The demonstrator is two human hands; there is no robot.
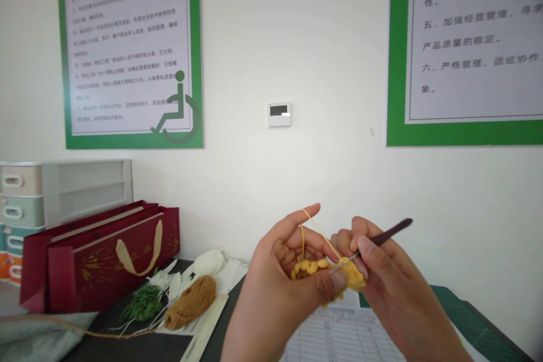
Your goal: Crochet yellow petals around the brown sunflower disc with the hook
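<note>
My left hand point(288, 277) pinches a small piece of yellow crochet work point(354, 276) between thumb and fingers. A strand of yellow yarn point(324, 232) runs over its raised index finger down to the piece. My right hand point(386, 266) grips a crochet hook point(386, 233) with a dark handle, held like a pen. The hook's metal shaft crosses the top edge of the yellow piece, close to my left thumb. Part of the crochet work is hidden behind my left thumb and fingers.
On the dark table lie a brown yarn ball point(190, 301), green yarn point(144, 301), white yarn point(208, 263) and a ruler point(206, 331). Red gift bags point(110, 260) stand left before a drawer unit point(87, 181). A printed sheet point(339, 339) and green cutting mat point(462, 317) lie below my hands.
</note>
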